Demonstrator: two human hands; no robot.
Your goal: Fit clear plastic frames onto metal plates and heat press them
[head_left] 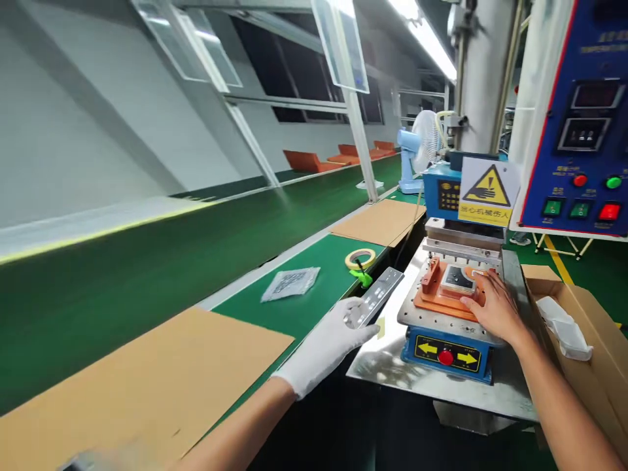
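My left hand (338, 333), in a white glove, is at the near end of a long slotted metal strip (383, 291). The strip runs between its curled fingers and its thumb. My bare right hand (495, 304) reaches over the machine bed from the right. Its thumb and index finger touch the right edge of a small rectangular part (460, 278) with a dark face and pale rim. That part sits in an orange fixture (429, 301) on the perforated metal plate (409, 314). The right hand's other fingers are partly hidden.
A blue control panel (564, 150) and a warning sign (490, 190) stand above the plate. Tape (360, 259), a clear bag (290, 283) and cardboard sheets (147, 373) lie on the green bench. White trays (564, 327) sit in a carton (601, 347) at right.
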